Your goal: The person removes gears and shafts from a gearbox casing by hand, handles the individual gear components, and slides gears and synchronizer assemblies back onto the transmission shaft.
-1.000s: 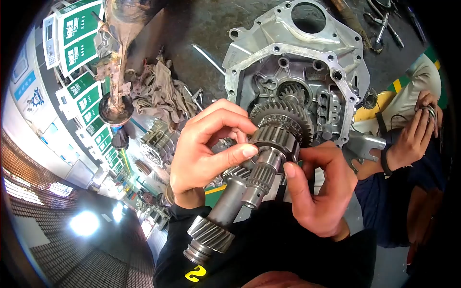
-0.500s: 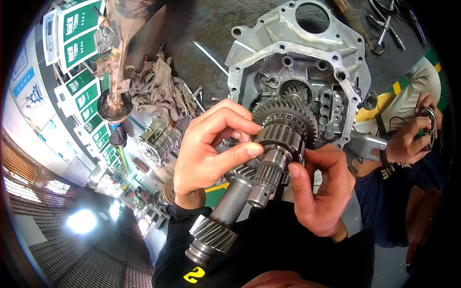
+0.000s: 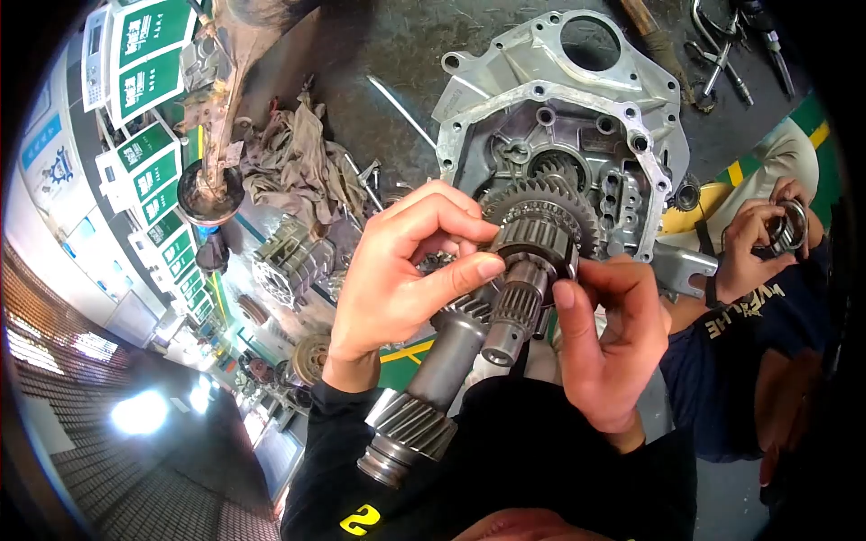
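My left hand (image 3: pixel 406 279) is closed, thumb and forefinger pinching the left rim of a splined hub (image 3: pixel 534 240). From the other side my right hand (image 3: pixel 613 338) pinches the same hub between thumb and curled fingers. The hub sits around a steel gear shaft (image 3: pixel 512 323), whose splined end points toward me. Just behind it is a larger toothed gear (image 3: pixel 582 212). Beside this shaft, to the left, lies a second shaft (image 3: pixel 442 368) with helical gears. Both shafts extend out from the open aluminium gearbox housing (image 3: pixel 657 167). My fingers hide parts of the hub's sides.
At the right, a co-worker's hands (image 3: pixel 753 239) hold a metal ring (image 3: pixel 788 227). Rags (image 3: pixel 293 158), a metal rod (image 3: pixel 401 110) and a gear case (image 3: pixel 293 260) lie left of the housing. Tools (image 3: pixel 717 63) and a hammer handle (image 3: pixel 651 41) are at the upper right.
Both hands keep their pinch on the hub. The shaft ends sit slightly higher and further right in view. The co-worker's ring has turned to show more of its opening.
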